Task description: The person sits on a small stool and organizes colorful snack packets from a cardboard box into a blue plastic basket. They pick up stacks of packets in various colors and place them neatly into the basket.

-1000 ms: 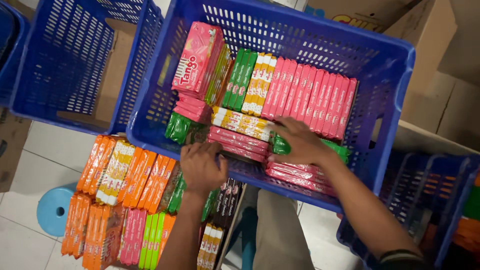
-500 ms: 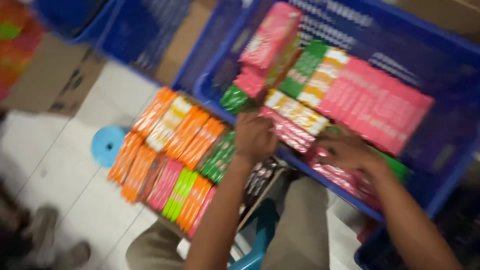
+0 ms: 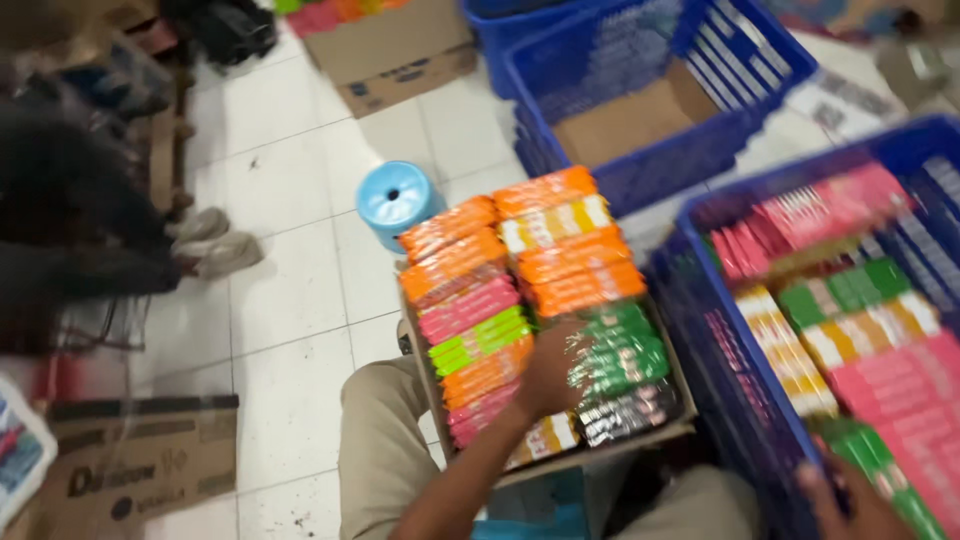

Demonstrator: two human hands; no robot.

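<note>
Orange, pink, green and silver snack packs (image 3: 520, 300) are lying in rows in a cardboard tray (image 3: 682, 385) across the person's lap, and the left hand (image 3: 548, 375) is resting on them near the tray's middle. Its fingers are lying spread over the wrappers, touching green packs (image 3: 615, 350) just to their right and an orange pack (image 3: 487, 368) just to their left; blur is hiding whether they are closing on any one pack. Silver packs (image 3: 625, 412) are sitting just below that hand. The right hand (image 3: 850, 495) is showing only partly at the frame's bottom edge, inside a blue plastic crate (image 3: 720, 350), touching green packs (image 3: 880, 470) there, with pink packs (image 3: 895, 385) just above it; its grasp cannot be made out. A light blue stool (image 3: 395, 200) is standing on the white tiled floor (image 3: 290, 300), well beyond the left hand
</note>
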